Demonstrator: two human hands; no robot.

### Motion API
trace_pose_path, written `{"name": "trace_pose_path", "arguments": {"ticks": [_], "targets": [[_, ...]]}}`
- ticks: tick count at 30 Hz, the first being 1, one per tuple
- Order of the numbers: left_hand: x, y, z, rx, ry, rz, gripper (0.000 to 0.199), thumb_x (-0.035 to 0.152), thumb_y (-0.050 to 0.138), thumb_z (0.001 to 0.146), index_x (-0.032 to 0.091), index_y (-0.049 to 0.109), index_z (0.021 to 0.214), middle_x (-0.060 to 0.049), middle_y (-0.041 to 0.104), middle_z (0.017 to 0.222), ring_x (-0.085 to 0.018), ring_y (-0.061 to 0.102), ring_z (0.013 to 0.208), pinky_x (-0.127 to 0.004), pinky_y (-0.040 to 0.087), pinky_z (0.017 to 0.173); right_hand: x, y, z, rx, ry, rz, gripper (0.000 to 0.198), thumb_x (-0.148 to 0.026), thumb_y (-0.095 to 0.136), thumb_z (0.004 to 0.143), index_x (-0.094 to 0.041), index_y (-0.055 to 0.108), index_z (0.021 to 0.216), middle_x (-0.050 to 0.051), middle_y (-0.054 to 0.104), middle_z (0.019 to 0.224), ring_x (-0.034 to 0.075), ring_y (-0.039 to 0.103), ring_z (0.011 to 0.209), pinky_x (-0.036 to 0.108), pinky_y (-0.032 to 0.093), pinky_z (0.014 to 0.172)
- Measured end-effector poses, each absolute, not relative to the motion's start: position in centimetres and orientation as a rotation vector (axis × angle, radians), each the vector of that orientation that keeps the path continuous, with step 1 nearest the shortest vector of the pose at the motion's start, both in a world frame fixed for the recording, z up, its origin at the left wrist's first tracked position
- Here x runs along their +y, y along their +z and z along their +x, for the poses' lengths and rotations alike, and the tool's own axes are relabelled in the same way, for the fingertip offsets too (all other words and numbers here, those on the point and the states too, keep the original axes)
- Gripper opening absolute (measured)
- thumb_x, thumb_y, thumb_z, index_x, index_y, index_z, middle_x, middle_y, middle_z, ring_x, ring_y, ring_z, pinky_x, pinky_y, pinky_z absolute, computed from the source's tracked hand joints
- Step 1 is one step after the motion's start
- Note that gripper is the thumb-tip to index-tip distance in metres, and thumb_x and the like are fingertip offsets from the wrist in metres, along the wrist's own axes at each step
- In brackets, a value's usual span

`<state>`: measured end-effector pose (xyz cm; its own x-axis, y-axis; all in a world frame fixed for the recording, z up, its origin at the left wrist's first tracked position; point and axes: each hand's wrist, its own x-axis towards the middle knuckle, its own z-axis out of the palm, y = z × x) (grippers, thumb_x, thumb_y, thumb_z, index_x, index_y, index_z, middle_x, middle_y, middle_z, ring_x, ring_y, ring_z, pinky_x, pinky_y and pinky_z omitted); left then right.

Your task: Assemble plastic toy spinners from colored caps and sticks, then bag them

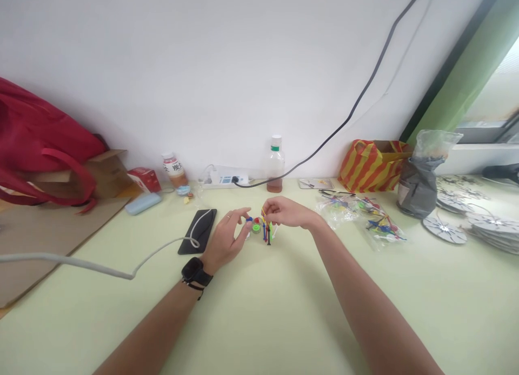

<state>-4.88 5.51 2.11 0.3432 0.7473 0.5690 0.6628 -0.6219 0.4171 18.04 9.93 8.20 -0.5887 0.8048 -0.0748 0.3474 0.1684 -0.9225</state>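
Note:
My left hand [229, 235] rests on the table with its fingers apart, thumb and index finger curved beside a small blue piece [249, 219]. A green round piece [256, 228] and a red piece [257, 220] lie right by it. Over a small bunch of thin coloured plastic sticks [266, 233], my right hand [281, 212] has thumb and fingertips pinched together at a yellow stick [263, 212]. The bunch includes blue, red, black, green and white ones. My right fingers partly hide their upper ends.
Left of my hands lie a black phone [197, 232] and a white cable [158, 255]. Behind stand a bottle [275, 167] and a power strip [225, 179]. To the right are plastic bags of coloured parts [381, 223], a striped bag [367, 167] and stacked round discs [497, 226].

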Motion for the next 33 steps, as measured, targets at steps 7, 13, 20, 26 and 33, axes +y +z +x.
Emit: {"name": "trace_pose_path", "arguments": {"ticks": [7, 13, 20, 26, 33], "targets": [[4.8, 1.8, -3.0, 1.121, 1.304, 2.473, 0.023, 0.026, 0.057, 0.1, 0.025, 0.058, 0.123, -0.009, 0.065, 0.117, -0.021, 0.066, 0.101, -0.038, 0.055, 0.092, 9.8, 7.6, 17.0, -1.917, 1.518, -0.944, 0.009, -0.015, 0.059, 0.073, -0.019, 0.057, 0.081, -0.005, 0.058, 0.067, 0.01, 0.052, 0.062, 0.021, 0.04, 0.057], [5.0, 1.8, -2.9, 1.108, 1.344, 2.47, 0.014, 0.021, 0.058, 0.098, 0.024, 0.061, 0.112, -0.008, 0.068, 0.112, -0.02, 0.066, 0.1, -0.037, 0.055, 0.092, 9.9, 7.1, 16.3, -2.034, 1.418, -0.994, 0.005, -0.023, 0.058, 0.08, -0.019, 0.056, 0.083, -0.004, 0.056, 0.07, 0.01, 0.048, 0.062, 0.021, 0.034, 0.054], [4.2, 2.0, -3.2, 1.033, 1.149, 2.478, 0.012, 0.018, 0.065, 0.09, 0.024, 0.061, 0.099, -0.004, 0.072, 0.099, -0.02, 0.069, 0.093, -0.036, 0.055, 0.086, 10.9, 7.1, 18.5, -2.25, 0.837, -1.574, 0.025, -0.01, 0.057, 0.081, -0.017, 0.065, 0.103, 0.009, 0.069, 0.105, 0.02, 0.063, 0.092, 0.026, 0.045, 0.071], [4.7, 1.7, -3.8, 0.985, 0.86, 2.645, 0.017, 0.016, 0.066, 0.084, 0.026, 0.07, 0.097, -0.006, 0.074, 0.093, -0.027, 0.067, 0.099, -0.043, 0.055, 0.09, 10.7, 6.9, 20.3, -2.25, 0.916, -1.955, 0.042, 0.002, 0.063, 0.067, -0.017, 0.062, 0.104, 0.014, 0.073, 0.09, 0.027, 0.072, 0.075, 0.032, 0.05, 0.063], [5.4, 1.9, -4.6, 1.008, 0.89, 2.675, 0.015, 0.013, 0.064, 0.084, 0.024, 0.069, 0.092, -0.005, 0.074, 0.101, -0.026, 0.064, 0.102, -0.042, 0.053, 0.089, 10.5, 6.0, 19.4, -2.273, 1.112, -1.972, 0.052, 0.001, 0.062, 0.073, -0.015, 0.053, 0.121, 0.004, 0.07, 0.065, 0.023, 0.073, 0.063, 0.028, 0.053, 0.058]]}}
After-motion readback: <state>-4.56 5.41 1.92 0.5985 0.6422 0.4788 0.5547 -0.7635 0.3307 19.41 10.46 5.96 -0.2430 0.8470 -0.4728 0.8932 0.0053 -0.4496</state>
